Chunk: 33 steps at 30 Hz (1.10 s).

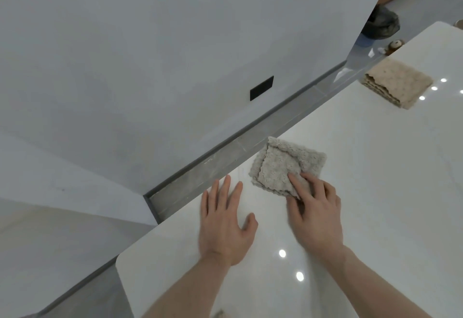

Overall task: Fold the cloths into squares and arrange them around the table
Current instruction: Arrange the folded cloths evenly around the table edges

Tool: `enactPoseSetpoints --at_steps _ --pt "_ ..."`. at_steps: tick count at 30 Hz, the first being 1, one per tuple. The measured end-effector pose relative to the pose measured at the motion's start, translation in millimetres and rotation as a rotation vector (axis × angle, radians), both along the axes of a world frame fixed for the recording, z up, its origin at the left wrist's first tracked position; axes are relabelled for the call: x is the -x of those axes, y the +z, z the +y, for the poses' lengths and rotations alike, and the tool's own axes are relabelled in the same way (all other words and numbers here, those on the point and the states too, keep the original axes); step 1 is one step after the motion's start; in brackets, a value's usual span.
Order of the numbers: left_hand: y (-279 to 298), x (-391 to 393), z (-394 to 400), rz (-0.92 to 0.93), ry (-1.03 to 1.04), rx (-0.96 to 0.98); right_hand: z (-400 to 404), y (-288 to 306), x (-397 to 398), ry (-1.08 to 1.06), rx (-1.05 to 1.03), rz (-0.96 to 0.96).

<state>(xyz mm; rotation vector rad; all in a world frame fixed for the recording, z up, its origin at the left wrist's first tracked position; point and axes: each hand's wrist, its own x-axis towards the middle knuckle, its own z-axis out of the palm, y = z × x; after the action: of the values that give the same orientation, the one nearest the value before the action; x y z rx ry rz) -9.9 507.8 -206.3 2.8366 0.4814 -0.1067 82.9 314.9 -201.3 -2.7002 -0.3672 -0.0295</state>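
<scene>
A grey fluffy cloth [280, 164], folded into a rough square, lies on the glossy white table [363, 192] near its left edge. My right hand [313, 210] rests on the cloth's near corner, fingers laid over it; whether they pinch the corner I cannot tell. My left hand [225, 222] lies flat on the bare tabletop just left of the cloth, fingers spread, touching no cloth. A beige cloth [398, 82], folded into a square, lies farther along the same edge at the upper right.
A white wall [150, 54] with a black socket plate [261, 88] runs close along the table's left edge, with a grey floor strip between. A dark bag [383, 23] and a small brown toy [395, 45] sit beyond the table's far end.
</scene>
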Motion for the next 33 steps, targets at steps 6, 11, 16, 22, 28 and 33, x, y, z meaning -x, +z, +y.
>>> enactPoseSetpoints --at_steps 6,11,16,22,28,33 --pt "-0.2 -2.0 -0.3 -0.01 0.004 -0.008 16.8 1.0 -17.3 -0.123 0.082 -0.014" --pt "-0.7 -1.7 0.9 -0.011 0.009 0.004 21.2 2.2 -11.5 -0.168 -0.085 -0.008" --pt "1.1 -3.1 0.6 -0.009 0.015 0.015 18.3 15.2 -12.0 -0.126 -0.242 -0.037" --pt "0.2 -2.7 0.1 -0.013 0.017 0.028 37.6 33.3 -58.7 0.02 -0.211 -0.056" --pt "-0.4 -2.7 -0.3 -0.023 0.023 0.033 47.6 -10.0 -59.4 -0.002 0.123 0.081" --pt "-0.6 -2.5 -1.4 -0.04 0.026 0.041 39.7 -7.2 -75.2 -0.029 0.144 0.088"
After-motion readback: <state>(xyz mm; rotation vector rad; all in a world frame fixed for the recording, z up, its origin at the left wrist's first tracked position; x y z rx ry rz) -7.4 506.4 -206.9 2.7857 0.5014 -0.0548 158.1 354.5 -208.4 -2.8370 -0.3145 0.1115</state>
